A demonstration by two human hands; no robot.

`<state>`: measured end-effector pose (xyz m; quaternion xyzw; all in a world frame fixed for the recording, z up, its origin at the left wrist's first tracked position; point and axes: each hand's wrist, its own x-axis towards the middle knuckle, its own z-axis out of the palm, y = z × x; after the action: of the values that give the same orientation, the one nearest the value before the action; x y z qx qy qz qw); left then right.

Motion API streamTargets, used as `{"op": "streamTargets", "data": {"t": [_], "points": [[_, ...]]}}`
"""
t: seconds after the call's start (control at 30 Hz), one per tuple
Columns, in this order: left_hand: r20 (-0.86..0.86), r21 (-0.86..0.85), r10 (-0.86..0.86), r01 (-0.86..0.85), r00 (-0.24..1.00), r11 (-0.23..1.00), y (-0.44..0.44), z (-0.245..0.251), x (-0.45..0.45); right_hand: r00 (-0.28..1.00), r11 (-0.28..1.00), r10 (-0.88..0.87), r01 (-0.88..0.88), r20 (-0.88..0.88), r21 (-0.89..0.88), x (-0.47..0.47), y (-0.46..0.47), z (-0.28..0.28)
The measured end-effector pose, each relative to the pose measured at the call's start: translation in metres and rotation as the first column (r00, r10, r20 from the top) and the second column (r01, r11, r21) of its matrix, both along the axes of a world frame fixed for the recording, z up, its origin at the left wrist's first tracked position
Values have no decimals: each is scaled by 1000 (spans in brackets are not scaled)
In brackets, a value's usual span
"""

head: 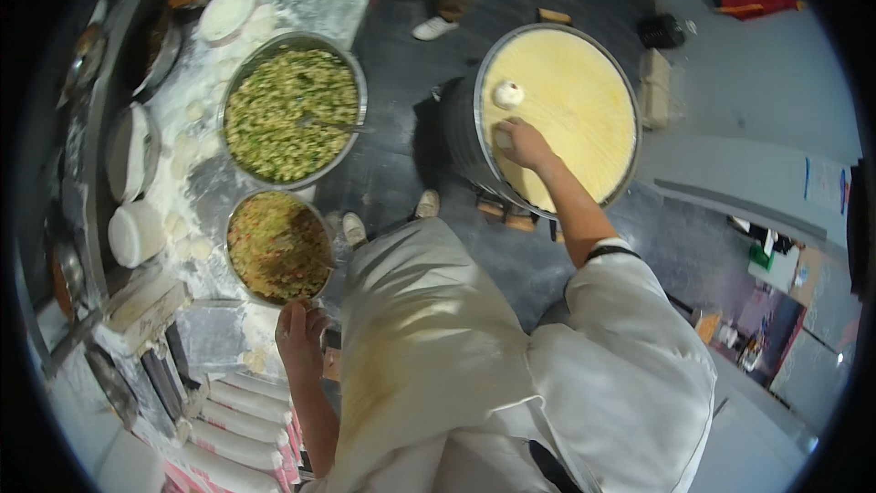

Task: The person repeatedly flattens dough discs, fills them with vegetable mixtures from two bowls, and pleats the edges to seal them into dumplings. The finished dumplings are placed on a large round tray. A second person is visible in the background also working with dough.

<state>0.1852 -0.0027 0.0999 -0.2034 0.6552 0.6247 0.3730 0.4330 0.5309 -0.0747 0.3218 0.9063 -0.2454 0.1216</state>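
My right hand (524, 144) reaches over a tall stack of round steamers lined with a yellowish cloth (568, 96), its fingers on a pale dough bun (504, 140) near the left rim. Just beyond it sits a white filled bun (508, 94) with a dark spot on top. My left hand (300, 322) is by the near rim of a metal bowl of chopped filling with red bits (274, 239); its fingers are curled, and whether they hold anything is unclear. Farther off stands a larger metal bowl of green chopped filling (291, 113) with a spoon handle over its rim.
On the left, a floured worktop (195, 178) carries dough pieces (195, 248), a white tub (135, 234) and other bowls. Stacked sacks (236, 421) lie at the lower left. A person's white shoes (434, 29) and legs are beyond, on the dark floor (393, 82).
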Motion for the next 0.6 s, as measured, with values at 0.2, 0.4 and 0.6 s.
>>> {"op": "streamTargets", "data": {"t": [0.2, 0.4, 0.6], "points": [[-257, -158, -98, 58, 961, 986, -87, -32, -97, 863, 879, -469, 436, -188, -192, -8, -32, 101], [-535, -578, -477, 109, 697, 808, -118, -108, -236, 631, 684, -727, 634, -270, -361, -34, -154, 155], [-697, -659, -622, 23, 357, 752, -50, -154, -354, 701, 558, -713, 540, -30, -631, -94, -304, 156]]}}
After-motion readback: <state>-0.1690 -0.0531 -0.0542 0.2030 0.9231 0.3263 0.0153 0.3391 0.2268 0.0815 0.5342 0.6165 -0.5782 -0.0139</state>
